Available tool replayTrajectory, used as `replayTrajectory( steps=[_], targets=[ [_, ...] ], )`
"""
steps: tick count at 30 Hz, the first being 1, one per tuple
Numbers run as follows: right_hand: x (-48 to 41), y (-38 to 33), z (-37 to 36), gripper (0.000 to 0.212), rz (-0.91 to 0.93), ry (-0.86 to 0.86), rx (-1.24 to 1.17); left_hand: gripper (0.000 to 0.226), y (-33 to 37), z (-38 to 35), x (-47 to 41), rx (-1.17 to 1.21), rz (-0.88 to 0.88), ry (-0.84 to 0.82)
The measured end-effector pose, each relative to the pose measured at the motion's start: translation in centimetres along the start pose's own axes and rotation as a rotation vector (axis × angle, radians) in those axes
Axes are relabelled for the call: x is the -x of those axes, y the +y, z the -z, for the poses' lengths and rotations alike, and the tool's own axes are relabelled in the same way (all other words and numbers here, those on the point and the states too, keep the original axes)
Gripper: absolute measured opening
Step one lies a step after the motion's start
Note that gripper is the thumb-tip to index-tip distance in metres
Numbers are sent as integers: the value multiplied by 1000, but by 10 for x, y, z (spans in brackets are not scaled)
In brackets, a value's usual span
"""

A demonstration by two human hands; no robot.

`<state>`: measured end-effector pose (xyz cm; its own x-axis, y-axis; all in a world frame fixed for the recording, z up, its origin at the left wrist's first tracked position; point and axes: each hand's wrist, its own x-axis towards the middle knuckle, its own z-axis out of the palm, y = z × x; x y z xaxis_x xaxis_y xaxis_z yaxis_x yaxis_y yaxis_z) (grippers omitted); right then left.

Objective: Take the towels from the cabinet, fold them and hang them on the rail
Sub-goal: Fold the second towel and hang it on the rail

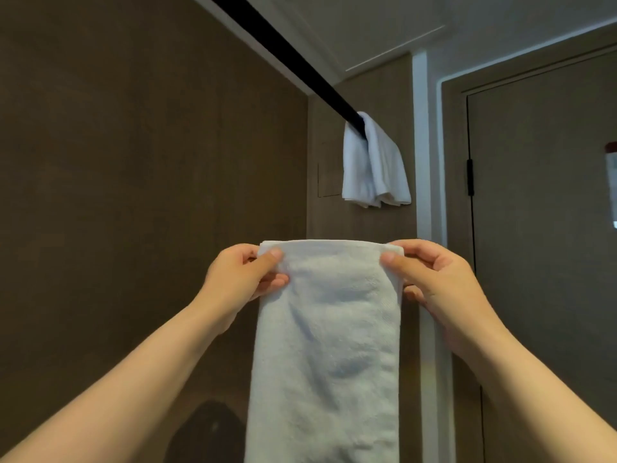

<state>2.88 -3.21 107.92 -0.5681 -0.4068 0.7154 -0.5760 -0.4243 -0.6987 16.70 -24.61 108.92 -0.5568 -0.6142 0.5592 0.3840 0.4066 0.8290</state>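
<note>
A folded white towel (327,345) hangs straight down in front of me as a long narrow strip. My left hand (243,279) pinches its top left corner and my right hand (434,282) pinches its top right corner, thumbs on the near side. Above and beyond runs a black rail (290,58), slanting from the upper left down toward the middle. A second white towel (374,162) is draped over the rail's far end, its two halves hanging down. The towel I hold is well below the rail and does not touch it.
A brown wall (133,178) fills the left side. A white frame post (424,145) stands right of the hung towel, with a dark door (541,212) and its hinge beyond. A dark rounded shape (207,432) lies low at the bottom.
</note>
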Motion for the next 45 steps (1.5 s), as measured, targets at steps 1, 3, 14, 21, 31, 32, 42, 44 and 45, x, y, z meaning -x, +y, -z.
replayTrajectory(
  steps=[1,3,14,21,31,32,42,44,45],
  targets=[
    [-2,2,-5,17,-44,-41,-24,30,-9,-4,-3,12,12,-4],
    [-7,7,-17,24,-133,-111,-64,34,-27,-16,-6,42,45,-30],
    [-29,48,-33,11,-322,-72,-95,12,-77,-30,39,-93,-101,-79],
    [-32,43,-28,13,-284,-112,-162,51,-66,-70,54,-547,-365,-102],
    [-36,49,3,29,-221,-320,-135,23,-73,-85,28,-628,-457,134],
    [-36,53,9,34,-219,-325,-112,25,-72,-85,25,-614,-419,143],
    [18,141,47,103,-389,-181,255,30,-55,-82,31,-616,-379,142],
    [20,154,42,109,-636,-249,16,30,-51,-80,30,-612,-384,156],
    [21,161,39,104,-705,-307,-85,31,-49,-78,29,-607,-390,164]
  ],
)
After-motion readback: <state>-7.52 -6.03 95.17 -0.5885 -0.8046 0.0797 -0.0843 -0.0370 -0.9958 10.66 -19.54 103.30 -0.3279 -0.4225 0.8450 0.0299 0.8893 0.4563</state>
